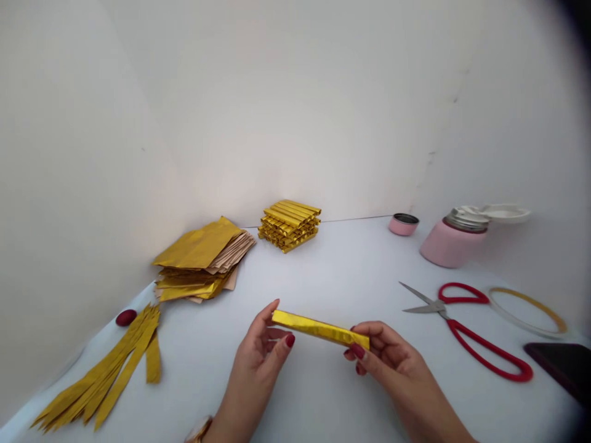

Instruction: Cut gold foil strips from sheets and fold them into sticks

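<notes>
A narrow folded strip of gold paper (318, 327) is held up above the table, tilted down to the right. My right hand (385, 357) pinches its right end between thumb and fingers. At the strip's left end is my left hand (261, 354), its thumb apart from the fingers and below the strip; fingertips sit behind or beside that end. Whether they touch it is hard to tell. Farther back stands a stack of gold paper rolls (290, 224).
Gold paper sheets (198, 249) are piled at the left, with cut gold strips (115, 366) and a dark red oval object (126, 317) nearer. Open red-handled scissors (489, 351), a tape ring (540, 301), a pink bottle (455, 243), a pink cap (403, 226) and a dark phone-like object (563, 366) lie right.
</notes>
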The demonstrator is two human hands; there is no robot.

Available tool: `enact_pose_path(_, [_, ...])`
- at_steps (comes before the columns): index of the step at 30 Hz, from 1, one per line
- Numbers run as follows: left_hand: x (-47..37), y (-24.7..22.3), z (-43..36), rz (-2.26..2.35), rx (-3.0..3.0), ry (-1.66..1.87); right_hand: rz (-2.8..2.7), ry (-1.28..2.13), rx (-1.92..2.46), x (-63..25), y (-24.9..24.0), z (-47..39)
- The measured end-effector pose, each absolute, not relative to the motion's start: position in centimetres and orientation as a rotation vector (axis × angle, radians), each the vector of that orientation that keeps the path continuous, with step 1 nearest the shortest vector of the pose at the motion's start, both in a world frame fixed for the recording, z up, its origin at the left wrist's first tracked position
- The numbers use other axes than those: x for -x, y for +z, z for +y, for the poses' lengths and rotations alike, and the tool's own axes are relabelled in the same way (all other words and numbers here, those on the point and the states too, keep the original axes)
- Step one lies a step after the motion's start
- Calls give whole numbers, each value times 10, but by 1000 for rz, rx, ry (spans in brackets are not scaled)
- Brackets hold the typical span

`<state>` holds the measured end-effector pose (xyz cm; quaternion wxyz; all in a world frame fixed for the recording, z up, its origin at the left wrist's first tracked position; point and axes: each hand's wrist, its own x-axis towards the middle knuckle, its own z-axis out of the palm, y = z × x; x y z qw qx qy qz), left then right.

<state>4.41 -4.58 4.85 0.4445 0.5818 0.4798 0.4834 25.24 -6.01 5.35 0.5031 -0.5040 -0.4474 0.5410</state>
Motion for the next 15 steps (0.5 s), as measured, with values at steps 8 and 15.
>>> enact_pose_path(8, [-51,62,-49,969,-1222,1237,-1390,1582,1138,-244,47,-66])
enact_pose_path(15, [-52,59,-57,805,-1234,1058,-1514,1823,1018,-234,48,-77])
